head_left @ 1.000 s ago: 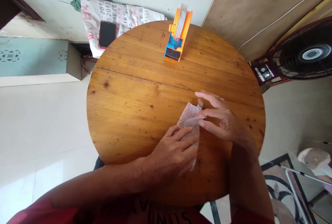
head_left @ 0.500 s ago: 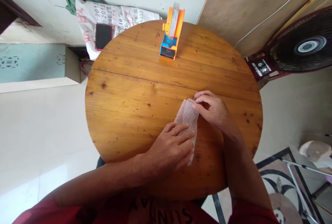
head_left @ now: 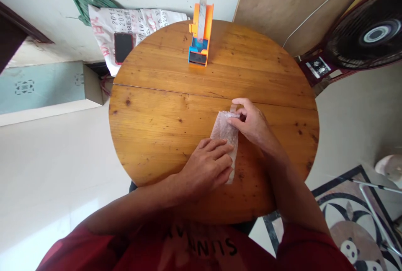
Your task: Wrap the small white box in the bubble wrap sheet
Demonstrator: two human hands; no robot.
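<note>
As left fingers (head_left: 220,151) lie spread on one bubble-wrap piece (head_left: 223,127), right fingers (head_left: 236,123) pinch its edge.

shirt (head_left: 143,254): dark red | sleeves (head_left: 309,243): short, matching | chest lettering (head_left: 216,246): black capitals | fingers (head_left: 223,150): bare

Likely a home; wooden table (head_left: 157,107), electric fan (head_left: 373,34)

Tape dispenser (head_left: 206,32) behind bubble wrap (head_left: 224,128)
</note>
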